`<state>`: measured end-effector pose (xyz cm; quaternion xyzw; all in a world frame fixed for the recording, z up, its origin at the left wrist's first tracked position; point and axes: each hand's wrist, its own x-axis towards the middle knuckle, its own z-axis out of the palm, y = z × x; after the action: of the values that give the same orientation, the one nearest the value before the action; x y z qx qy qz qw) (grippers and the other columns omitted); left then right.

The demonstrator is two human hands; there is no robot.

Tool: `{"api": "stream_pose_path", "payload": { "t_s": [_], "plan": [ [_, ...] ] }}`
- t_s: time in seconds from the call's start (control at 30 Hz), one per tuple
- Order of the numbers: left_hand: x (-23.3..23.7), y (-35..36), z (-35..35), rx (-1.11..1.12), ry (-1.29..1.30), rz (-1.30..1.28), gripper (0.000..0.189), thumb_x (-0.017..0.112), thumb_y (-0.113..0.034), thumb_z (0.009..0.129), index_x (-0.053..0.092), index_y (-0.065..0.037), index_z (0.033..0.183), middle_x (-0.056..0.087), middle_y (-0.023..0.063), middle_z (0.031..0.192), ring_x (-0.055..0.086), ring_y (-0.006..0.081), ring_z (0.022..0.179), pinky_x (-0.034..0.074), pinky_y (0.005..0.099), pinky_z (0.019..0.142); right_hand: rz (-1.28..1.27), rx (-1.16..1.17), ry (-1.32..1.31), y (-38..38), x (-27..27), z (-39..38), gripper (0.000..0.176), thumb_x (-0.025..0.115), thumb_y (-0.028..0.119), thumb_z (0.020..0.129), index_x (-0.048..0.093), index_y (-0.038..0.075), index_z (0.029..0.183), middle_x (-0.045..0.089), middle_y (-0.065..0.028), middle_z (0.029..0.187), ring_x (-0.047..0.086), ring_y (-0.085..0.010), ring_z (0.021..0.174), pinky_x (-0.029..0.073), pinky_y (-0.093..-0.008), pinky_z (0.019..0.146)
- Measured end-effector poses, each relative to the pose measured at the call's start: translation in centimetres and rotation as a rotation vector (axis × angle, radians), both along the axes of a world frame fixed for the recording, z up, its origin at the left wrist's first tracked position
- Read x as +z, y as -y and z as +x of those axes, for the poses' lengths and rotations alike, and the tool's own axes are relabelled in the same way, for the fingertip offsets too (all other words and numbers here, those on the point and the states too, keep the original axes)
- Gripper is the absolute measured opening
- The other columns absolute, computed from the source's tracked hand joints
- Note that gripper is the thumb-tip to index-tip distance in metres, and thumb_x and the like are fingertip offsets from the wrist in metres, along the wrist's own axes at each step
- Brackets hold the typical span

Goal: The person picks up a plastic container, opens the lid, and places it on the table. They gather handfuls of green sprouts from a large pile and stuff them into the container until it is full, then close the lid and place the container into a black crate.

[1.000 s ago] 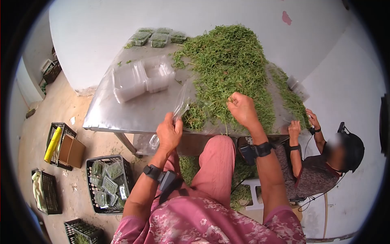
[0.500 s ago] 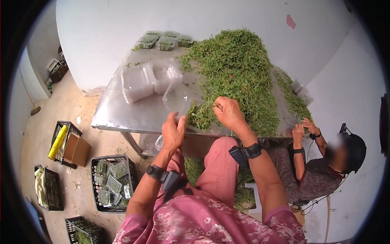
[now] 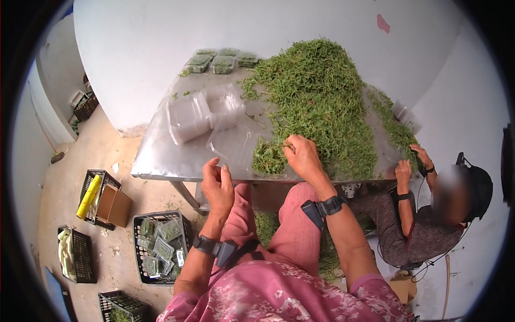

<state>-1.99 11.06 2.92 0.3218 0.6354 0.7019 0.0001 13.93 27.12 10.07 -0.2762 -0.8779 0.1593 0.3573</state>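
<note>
A big heap of green herbs (image 3: pixel 322 96) covers the right half of a steel table (image 3: pixel 161 158). My right hand (image 3: pixel 303 156) rests on the heap's near edge, its fingers pinched on a tuft of herbs. Just left of it lies an open clear plastic clamshell (image 3: pixel 232 144) with a small bunch of herbs (image 3: pixel 266 159) in it. My left hand (image 3: pixel 217 185) hovers at the table's front edge, just below the clamshell, fingers apart and holding nothing.
A stack of empty clear clamshells (image 3: pixel 198 110) lies mid-table; filled packs (image 3: pixel 222 61) stand at the far edge. On the floor at left are a black crate of filled packs (image 3: pixel 163 244) and other crates (image 3: pixel 102 201). A seated co-worker (image 3: pixel 424 220) handles herbs at the right.
My left hand let go of the clamshell, which now lies open on the table, and dropped back to the table edge. My right hand pulled herbs toward the clamshell.
</note>
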Motion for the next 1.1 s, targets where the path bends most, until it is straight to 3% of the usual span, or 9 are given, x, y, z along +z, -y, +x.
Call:
{"api": "stream_pose_path", "payload": {
  "t_s": [0.17,0.2,0.33,0.47,0.8,0.9,0.97,1.1],
  "plan": [
    [2.6,-0.6,1.0,-0.168,-0.291,-0.074,0.017,0.063,-0.003,0.087,0.059,-0.002,0.103,0.055,0.0084,0.061,0.052,0.0191,0.051,0.043,0.0306,0.051,-0.043,0.016,-0.046,0.6,-0.6,-0.3,0.013,0.062,0.005,0.080,0.058,-0.004,0.089,0.060,-0.0185,0.081,0.059,-0.0346,0.072,0.047,-0.0389,0.065],
    [3.1,-1.0,1.3,-0.177,-0.330,-0.130,0.019,0.065,-0.006,0.085,0.060,-0.004,0.103,0.057,0.0109,0.062,0.056,0.0263,0.052,0.045,0.0342,0.052,-0.039,0.014,-0.054,0.6,-0.6,-0.4,0.013,0.063,0.005,0.080,0.058,-0.004,0.089,0.060,-0.0186,0.082,0.060,-0.0347,0.073,0.047,-0.0391,0.066],
    [4.2,-2.6,1.6,-0.230,-0.402,-0.378,0.022,0.066,-0.014,0.085,0.061,-0.006,0.104,0.064,0.0134,0.071,0.063,0.0330,0.063,0.048,0.0416,0.056,-0.035,0.006,-0.081,0.7,-1.2,-0.7,0.012,0.063,0.005,0.081,0.059,-0.003,0.089,0.061,-0.0178,0.083,0.061,-0.0351,0.076,0.048,-0.0397,0.066],
    [4.2,-4.3,1.8,-0.189,-0.557,-0.375,0.021,0.064,-0.015,0.085,0.062,-0.006,0.104,0.067,0.0155,0.082,0.065,0.0368,0.070,0.051,0.0442,0.061,-0.083,0.016,-0.105,0.9,-1.3,-0.9,0.010,0.063,0.005,0.082,0.060,-0.001,0.089,0.061,-0.0183,0.085,0.060,-0.0387,0.080,0.049,-0.0437,0.069],
    [3.0,-5.5,2.5,-0.167,-0.709,-0.391,0.007,0.059,-0.011,0.087,0.060,-0.007,0.092,0.065,0.0160,0.077,0.064,0.0365,0.066,0.049,0.0452,0.058,-0.113,0.006,-0.275,0.9,-3.0,-1.0,0.009,0.062,0.005,0.084,0.059,0.001,0.091,0.060,-0.0169,0.086,0.060,-0.0392,0.079,0.049,-0.0447,0.069],
    [3.3,-5.6,2.7,-0.138,-0.705,-0.389,0.006,0.058,-0.010,0.088,0.059,-0.006,0.092,0.065,0.0176,0.076,0.063,0.0372,0.065,0.048,0.0455,0.057,-0.113,-0.021,-0.348,1.2,-3.6,-1.4,0.010,0.064,0.003,0.080,0.059,0.000,0.088,0.061,-0.0149,0.085,0.062,-0.0354,0.078,0.050,-0.0395,0.067],
    [3.4,-5.8,2.8,-0.116,-0.657,-0.397,0.005,0.056,-0.009,0.089,0.059,-0.005,0.092,0.064,0.0188,0.075,0.062,0.0379,0.065,0.048,0.0457,0.057,-0.046,-0.033,-0.384,1.3,-4.3,-1.7,0.008,0.063,0.006,0.084,0.058,0.004,0.090,0.060,-0.0136,0.086,0.061,-0.0373,0.076,0.050,-0.0432,0.064],
    [3.7,-6.2,2.6,-0.203,-0.302,-0.210,0.011,0.052,-0.010,0.095,0.058,-0.001,0.091,0.058,0.0122,0.064,0.057,0.0195,0.055,0.045,0.0333,0.054,-0.054,-0.023,-0.423,1.5,-4.7,-1.9,0.011,0.064,0.005,0.082,0.059,0.005,0.091,0.060,-0.0124,0.086,0.062,-0.0359,0.076,0.051,-0.0426,0.064]
  ]
}}
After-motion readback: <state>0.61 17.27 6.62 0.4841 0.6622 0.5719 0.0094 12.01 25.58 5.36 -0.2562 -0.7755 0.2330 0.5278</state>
